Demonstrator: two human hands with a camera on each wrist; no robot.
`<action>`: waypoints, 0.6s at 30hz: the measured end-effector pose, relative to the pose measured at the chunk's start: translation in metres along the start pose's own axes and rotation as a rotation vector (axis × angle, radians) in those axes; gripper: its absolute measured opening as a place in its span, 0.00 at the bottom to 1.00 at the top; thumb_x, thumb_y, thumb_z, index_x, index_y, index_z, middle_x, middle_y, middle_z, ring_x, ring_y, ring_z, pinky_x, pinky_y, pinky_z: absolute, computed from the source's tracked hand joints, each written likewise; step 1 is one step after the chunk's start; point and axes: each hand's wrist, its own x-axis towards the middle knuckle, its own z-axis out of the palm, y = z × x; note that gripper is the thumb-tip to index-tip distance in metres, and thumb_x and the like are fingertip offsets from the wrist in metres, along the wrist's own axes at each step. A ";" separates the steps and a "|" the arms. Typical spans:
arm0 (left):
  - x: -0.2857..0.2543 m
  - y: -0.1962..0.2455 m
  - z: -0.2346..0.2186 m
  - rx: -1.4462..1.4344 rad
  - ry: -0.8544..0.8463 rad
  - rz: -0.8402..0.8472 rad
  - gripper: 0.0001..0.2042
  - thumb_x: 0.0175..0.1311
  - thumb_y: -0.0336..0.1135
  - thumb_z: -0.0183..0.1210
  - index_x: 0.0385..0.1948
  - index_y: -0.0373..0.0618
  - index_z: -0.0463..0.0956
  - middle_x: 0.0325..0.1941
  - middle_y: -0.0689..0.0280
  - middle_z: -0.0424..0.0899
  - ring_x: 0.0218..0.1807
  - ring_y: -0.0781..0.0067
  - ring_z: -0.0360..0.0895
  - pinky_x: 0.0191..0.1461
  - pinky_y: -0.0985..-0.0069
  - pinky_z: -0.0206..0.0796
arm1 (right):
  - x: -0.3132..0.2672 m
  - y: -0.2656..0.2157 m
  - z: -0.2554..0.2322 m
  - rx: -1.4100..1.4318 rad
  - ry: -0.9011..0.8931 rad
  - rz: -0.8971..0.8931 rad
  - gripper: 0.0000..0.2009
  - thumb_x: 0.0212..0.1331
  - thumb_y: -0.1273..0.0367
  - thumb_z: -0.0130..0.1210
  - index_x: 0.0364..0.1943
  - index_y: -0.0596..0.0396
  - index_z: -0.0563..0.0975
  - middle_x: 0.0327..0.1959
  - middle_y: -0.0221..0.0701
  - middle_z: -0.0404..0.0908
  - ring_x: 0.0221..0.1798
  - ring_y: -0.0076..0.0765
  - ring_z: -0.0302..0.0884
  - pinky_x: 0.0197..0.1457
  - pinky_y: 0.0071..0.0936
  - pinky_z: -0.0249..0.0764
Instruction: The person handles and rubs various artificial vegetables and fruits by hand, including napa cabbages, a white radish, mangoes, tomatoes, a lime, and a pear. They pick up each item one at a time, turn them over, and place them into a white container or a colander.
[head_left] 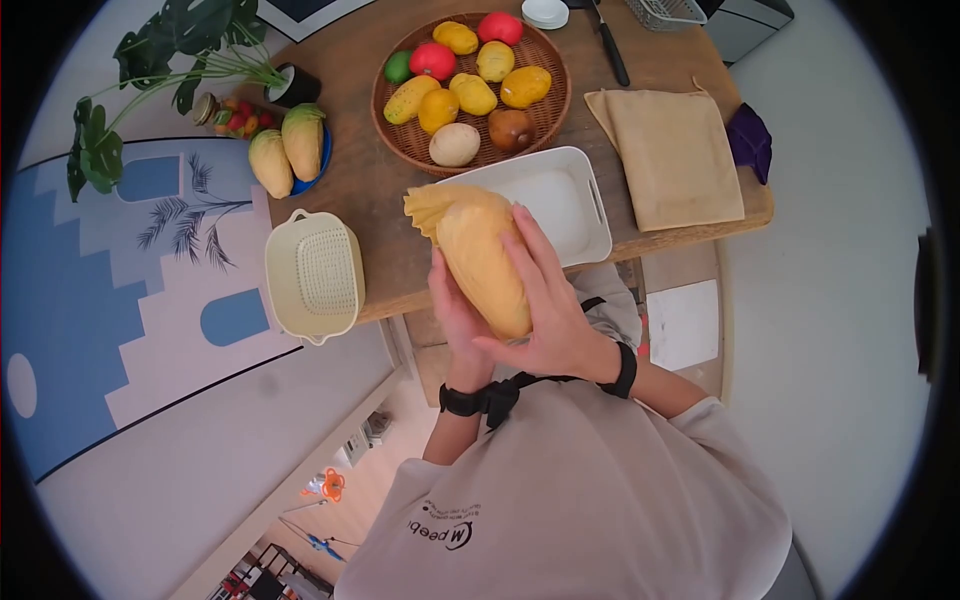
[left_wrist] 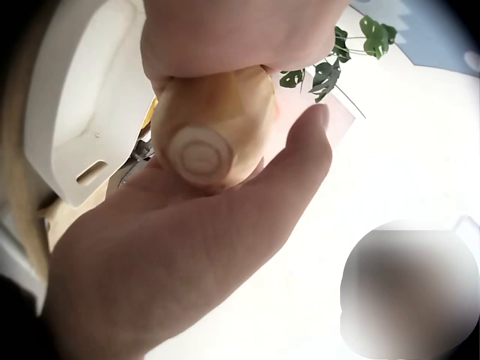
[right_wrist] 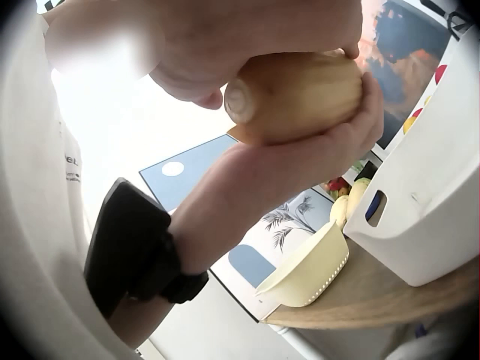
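Observation:
A yellow napa cabbage (head_left: 484, 262) with a frilled leafy top is held between both hands, over the table's near edge and in front of the body. My left hand (head_left: 462, 322) cups its left side and underside. Along its right side lie the fingers of my right hand (head_left: 562, 325), with the thumb near the lower end. In the left wrist view the pale ringed root end of the cabbage (left_wrist: 214, 112) faces the camera. The right wrist view shows the cabbage (right_wrist: 307, 97) lying sideways between the two hands.
Behind the hands stands a white tub (head_left: 560, 200). A wicker basket (head_left: 385, 135) of fruit is farther back. A cream strainer basket (head_left: 350, 300) sits at the left edge, two cabbages (head_left: 300, 145) on a blue plate beyond it. Folded cloth (head_left: 685, 165) and a knife (head_left: 612, 50) lie right.

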 end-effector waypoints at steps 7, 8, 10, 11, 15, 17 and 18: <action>-0.002 -0.008 0.021 0.257 -0.070 0.274 0.35 0.88 0.58 0.34 0.85 0.43 0.50 0.89 0.58 0.56 0.87 0.60 0.56 0.88 0.59 0.48 | 0.006 0.013 -0.005 0.289 0.012 0.396 0.60 0.51 0.63 0.81 0.83 0.65 0.51 0.83 0.52 0.59 0.85 0.55 0.60 0.85 0.43 0.62; -0.004 -0.008 0.025 0.290 -0.070 0.270 0.35 0.88 0.58 0.34 0.86 0.43 0.50 0.88 0.57 0.56 0.87 0.60 0.56 0.88 0.59 0.48 | 0.004 0.017 -0.002 0.383 0.031 0.453 0.59 0.52 0.64 0.81 0.83 0.65 0.51 0.82 0.50 0.60 0.84 0.51 0.61 0.85 0.42 0.62; -0.005 -0.003 0.028 0.357 -0.074 0.264 0.35 0.88 0.57 0.35 0.86 0.43 0.50 0.88 0.56 0.57 0.87 0.59 0.57 0.88 0.58 0.48 | 0.002 0.021 -0.004 0.541 0.071 0.520 0.57 0.53 0.66 0.80 0.83 0.63 0.52 0.82 0.46 0.62 0.84 0.44 0.61 0.85 0.40 0.62; -0.001 -0.001 0.028 0.395 -0.086 0.260 0.35 0.88 0.57 0.35 0.85 0.42 0.50 0.88 0.56 0.58 0.87 0.59 0.57 0.88 0.58 0.48 | -0.001 0.019 -0.005 0.606 0.085 0.531 0.56 0.54 0.67 0.80 0.83 0.62 0.53 0.81 0.44 0.63 0.84 0.41 0.61 0.85 0.39 0.62; 0.011 0.016 0.024 0.391 -0.037 0.224 0.31 0.89 0.51 0.37 0.81 0.38 0.60 0.82 0.54 0.68 0.82 0.60 0.67 0.86 0.60 0.54 | -0.015 0.014 -0.020 0.737 -0.107 0.542 0.54 0.55 0.68 0.78 0.84 0.58 0.54 0.80 0.39 0.65 0.83 0.36 0.62 0.84 0.37 0.61; 0.017 0.026 0.015 0.412 -0.064 0.184 0.29 0.89 0.49 0.36 0.78 0.36 0.65 0.80 0.55 0.72 0.79 0.61 0.71 0.84 0.61 0.58 | -0.021 0.018 -0.024 0.732 -0.173 0.480 0.53 0.56 0.68 0.77 0.84 0.57 0.54 0.80 0.38 0.65 0.83 0.35 0.61 0.84 0.37 0.61; 0.019 0.028 0.013 0.465 -0.033 0.185 0.27 0.88 0.45 0.36 0.75 0.36 0.70 0.76 0.55 0.76 0.75 0.62 0.75 0.80 0.64 0.64 | -0.024 0.019 -0.025 0.731 -0.204 0.451 0.53 0.56 0.68 0.77 0.84 0.56 0.54 0.80 0.37 0.66 0.83 0.34 0.61 0.84 0.37 0.61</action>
